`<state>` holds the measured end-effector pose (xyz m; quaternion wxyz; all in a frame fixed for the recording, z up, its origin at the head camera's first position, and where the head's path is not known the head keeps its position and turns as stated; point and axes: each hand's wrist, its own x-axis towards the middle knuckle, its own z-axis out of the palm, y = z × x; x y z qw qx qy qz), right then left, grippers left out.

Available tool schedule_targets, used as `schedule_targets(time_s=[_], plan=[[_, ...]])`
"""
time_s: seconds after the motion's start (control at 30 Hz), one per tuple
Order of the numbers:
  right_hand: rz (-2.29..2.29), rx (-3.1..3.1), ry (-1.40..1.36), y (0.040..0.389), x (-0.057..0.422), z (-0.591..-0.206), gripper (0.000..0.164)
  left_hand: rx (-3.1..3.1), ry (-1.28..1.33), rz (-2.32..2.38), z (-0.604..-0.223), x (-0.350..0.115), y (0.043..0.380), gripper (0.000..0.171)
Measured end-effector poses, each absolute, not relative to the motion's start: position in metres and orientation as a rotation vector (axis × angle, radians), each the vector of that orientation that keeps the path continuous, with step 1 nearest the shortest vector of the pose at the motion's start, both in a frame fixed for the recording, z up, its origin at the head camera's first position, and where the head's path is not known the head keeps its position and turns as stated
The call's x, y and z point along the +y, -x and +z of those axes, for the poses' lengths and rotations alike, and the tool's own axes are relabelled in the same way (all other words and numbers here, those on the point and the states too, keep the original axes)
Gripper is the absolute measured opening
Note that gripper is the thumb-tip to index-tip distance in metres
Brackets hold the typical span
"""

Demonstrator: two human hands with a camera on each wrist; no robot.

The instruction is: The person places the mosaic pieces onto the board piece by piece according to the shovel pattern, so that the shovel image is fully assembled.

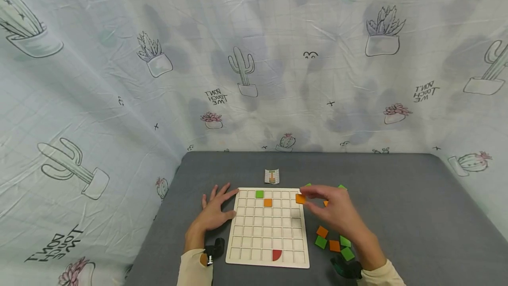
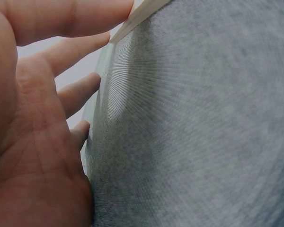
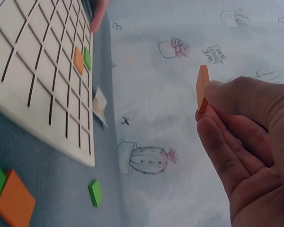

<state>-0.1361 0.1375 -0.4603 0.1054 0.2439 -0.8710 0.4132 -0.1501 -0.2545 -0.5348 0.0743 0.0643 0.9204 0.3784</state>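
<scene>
Above the far right corner of a pale gridded board [image 1: 262, 224], my right hand [image 1: 337, 208] pinches an orange square tile [image 1: 300, 199] between thumb and fingers. The right wrist view shows the tile [image 3: 201, 90] held upright, edge toward the camera. My left hand [image 1: 213, 214] lies at the board's left side with fingers spread, index finger and thumb at the board's edge. On the board, a green tile [image 1: 259, 194] sits in the far row, an orange tile [image 1: 268, 202] diagonally nearer, and a red quarter-round piece [image 1: 276, 255] in the near row.
Loose green and orange tiles lie right of the board, among them an orange one [image 1: 322, 231] and a green one [image 1: 347, 254]. A small printed card [image 1: 271, 176] lies behind the board. The grey table [image 1: 412, 215] ends at a patterned cloth backdrop [image 1: 278, 78].
</scene>
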Motion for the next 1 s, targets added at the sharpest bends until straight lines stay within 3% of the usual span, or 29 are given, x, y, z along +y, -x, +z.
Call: schedule_targets(time_s=[0.7,1.0], plan=[[1.293,-2.589,-0.918,0.163,0.09,-0.467,0.032,2.754,-0.184,1.161,-0.534,-0.254,0.15,0.071],[1.383,-2.619,-0.938,0.168,0.074,-0.489,0.033,2.753,-0.187,1.163,-0.533,-0.253,0.149,0.07]])
